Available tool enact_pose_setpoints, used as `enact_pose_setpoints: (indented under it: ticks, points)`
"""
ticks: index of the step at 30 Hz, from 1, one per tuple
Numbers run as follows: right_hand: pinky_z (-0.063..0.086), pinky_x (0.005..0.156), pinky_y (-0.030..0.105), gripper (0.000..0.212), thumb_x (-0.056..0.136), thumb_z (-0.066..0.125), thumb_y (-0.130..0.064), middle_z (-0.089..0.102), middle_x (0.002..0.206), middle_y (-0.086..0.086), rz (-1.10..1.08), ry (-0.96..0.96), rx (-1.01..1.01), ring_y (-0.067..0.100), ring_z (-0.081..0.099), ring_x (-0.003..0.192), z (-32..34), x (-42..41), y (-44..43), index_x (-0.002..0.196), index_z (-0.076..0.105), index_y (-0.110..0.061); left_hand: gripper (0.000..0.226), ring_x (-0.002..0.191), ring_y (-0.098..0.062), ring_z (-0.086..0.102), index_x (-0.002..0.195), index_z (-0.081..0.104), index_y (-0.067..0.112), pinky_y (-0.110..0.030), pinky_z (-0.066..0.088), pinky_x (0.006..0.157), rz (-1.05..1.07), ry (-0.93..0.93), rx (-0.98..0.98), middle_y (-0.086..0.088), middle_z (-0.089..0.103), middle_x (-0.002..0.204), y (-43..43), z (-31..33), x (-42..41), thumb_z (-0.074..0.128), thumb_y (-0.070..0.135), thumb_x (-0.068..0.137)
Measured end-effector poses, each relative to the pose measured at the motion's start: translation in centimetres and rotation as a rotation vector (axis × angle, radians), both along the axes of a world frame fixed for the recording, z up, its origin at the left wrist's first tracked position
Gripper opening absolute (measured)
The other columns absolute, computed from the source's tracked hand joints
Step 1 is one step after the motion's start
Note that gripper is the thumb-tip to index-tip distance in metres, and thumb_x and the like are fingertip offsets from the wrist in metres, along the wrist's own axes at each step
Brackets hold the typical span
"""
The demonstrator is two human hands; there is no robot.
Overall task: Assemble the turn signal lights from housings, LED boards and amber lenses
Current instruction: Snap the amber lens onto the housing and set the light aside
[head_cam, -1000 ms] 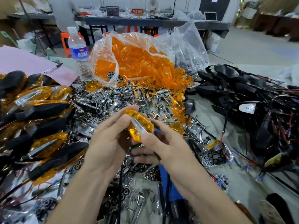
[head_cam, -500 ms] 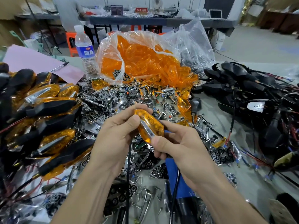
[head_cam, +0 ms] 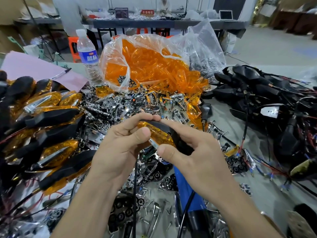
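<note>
Pinching the turn signal light (head_cam: 158,134), left hand (head_cam: 120,150) and right hand (head_cam: 199,158) hold it slanting down-right.

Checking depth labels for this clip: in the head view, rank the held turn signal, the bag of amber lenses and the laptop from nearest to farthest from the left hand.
1. Turn signal: gripped in the left hand itself.
2. Bag of amber lenses: beyond, mid-table.
3. Laptop: far back table, right.

The turn signal (head_cam: 158,135) has rolled, black housing (head_cam: 163,125) now uppermost.
</note>
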State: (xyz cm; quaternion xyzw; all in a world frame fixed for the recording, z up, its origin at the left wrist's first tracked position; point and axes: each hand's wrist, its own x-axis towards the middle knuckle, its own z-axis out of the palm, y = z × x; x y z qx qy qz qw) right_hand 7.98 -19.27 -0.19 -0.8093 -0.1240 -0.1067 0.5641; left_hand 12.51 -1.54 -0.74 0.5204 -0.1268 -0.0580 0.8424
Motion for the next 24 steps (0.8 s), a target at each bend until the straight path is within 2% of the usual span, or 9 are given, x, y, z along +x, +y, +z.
enact_pose_setpoints:
  ticks: [3,7,9,11,13,16,19,22,24]
  points:
    - [0.055,0.087,0.022,0.044,0.090,0.078,-0.033,0.076,0.108,-0.024,-0.028,-0.005,0.033,0.004,0.071,0.104,-0.3,0.0,0.1,0.133,0.069,-0.040,0.047,0.096,-0.022,0.074,0.093,0.083,0.017,-0.030,0.060,0.083,0.005,0.022,-0.008,-0.009,0.078,0.108,-0.1,-0.3,0.1,0.098,0.034,0.052]
    - [0.059,0.085,0.036,0.036,0.088,0.071,-0.033,0.078,0.099,-0.016,-0.048,0.030,0.083,0.011,0.073,0.094,-0.8,0.0,0.4,0.123,0.074,-0.042,0.026,0.089,-0.022,0.074,0.085,0.083,0.015,-0.030,0.061,0.078,0.050,0.074,-0.004,-0.010,0.079,0.100,-0.9,-0.8,0.0,0.079,0.017,0.060]
    - [0.057,0.071,0.031,0.032,0.089,0.070,-0.030,0.077,0.085,-0.011,-0.034,0.053,0.110,0.009,0.069,0.076,-0.6,0.2,0.3,0.116,0.076,-0.047,0.030,0.085,-0.021,0.074,0.085,0.083,0.017,-0.031,0.062,0.075,0.089,0.068,0.027,-0.010,0.079,0.097,-1.4,-0.9,-0.1,0.084,0.013,0.055]
    - [0.048,0.057,0.021,0.028,0.090,0.068,-0.032,0.071,0.071,-0.009,-0.025,0.072,0.078,0.003,0.059,0.060,-0.2,0.5,-0.2,0.110,0.076,-0.051,0.029,0.081,-0.021,0.072,0.089,0.083,0.018,-0.031,0.061,0.070,0.141,0.061,0.080,-0.010,0.079,0.095,-1.9,-1.0,-0.2,0.084,0.023,0.060]
    - [0.056,0.061,0.028,0.031,0.087,0.072,-0.038,0.075,0.077,-0.007,0.034,0.130,0.026,0.002,0.066,0.065,0.2,0.6,-1.0,0.114,0.072,-0.053,0.030,0.080,-0.020,0.073,0.093,0.083,0.018,-0.031,0.061,0.070,0.172,0.061,0.099,-0.010,0.079,0.095,-2.1,-1.0,-0.3,0.082,0.028,0.065]
    - [0.062,0.081,0.037,0.058,0.073,0.086,-0.046,0.079,0.091,-0.009,0.124,0.234,-0.059,0.012,0.076,0.081,0.6,0.5,-1.9,0.127,0.066,-0.049,0.025,0.088,-0.020,0.074,0.098,0.084,0.020,-0.029,0.061,0.076,0.141,0.029,0.130,-0.008,0.080,0.101,-1.7,-0.8,-0.1,0.078,0.024,0.074]
    - [0.062,0.082,0.040,0.043,0.078,0.085,-0.038,0.078,0.089,-0.006,0.095,0.232,-0.045,0.015,0.075,0.080,0.5,0.6,-1.7,0.119,0.071,-0.042,0.029,0.092,-0.023,0.075,0.104,0.083,0.021,-0.031,0.062,0.079,0.144,0.022,0.166,-0.007,0.079,0.105,-1.7,-0.8,-0.1,0.080,0.027,0.076]
    - [0.060,0.088,0.039,0.025,0.087,0.080,-0.024,0.076,0.095,0.004,0.110,0.240,0.155,0.024,0.072,0.091,0.3,0.8,-1.3,0.111,0.075,-0.025,0.047,0.103,-0.020,0.075,0.114,0.079,0.024,-0.030,0.061,0.085,0.179,0.005,0.173,-0.004,0.079,0.112,-2.5,-1.2,-0.3,0.084,0.040,0.070]
    - [0.058,0.093,0.037,0.026,0.088,0.075,-0.021,0.076,0.105,0.006,0.127,0.253,0.369,0.025,0.071,0.101,0.2,1.0,-1.3,0.114,0.074,-0.021,0.059,0.114,-0.014,0.072,0.127,0.072,0.027,-0.023,0.058,0.089,0.149,-0.076,0.207,0.001,0.077,0.120,-3.0,-1.3,-0.6,0.082,0.041,0.070]
